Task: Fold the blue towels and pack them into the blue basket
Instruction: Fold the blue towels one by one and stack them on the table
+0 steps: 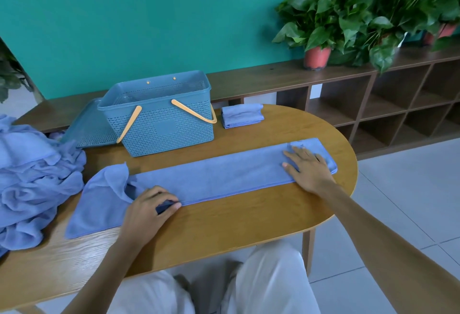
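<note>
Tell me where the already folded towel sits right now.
In the head view, the folded towel lies on the far side of the table, just right of the blue basket, beyond the long towel.

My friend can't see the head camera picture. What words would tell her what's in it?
A person folds a long blue towel on a wooden table: the left hand pinches its near edge, and the right hand lies flat on its other end. Behind stand a blue basket, one folded towel, and a heap of unfolded towels at left.
</note>
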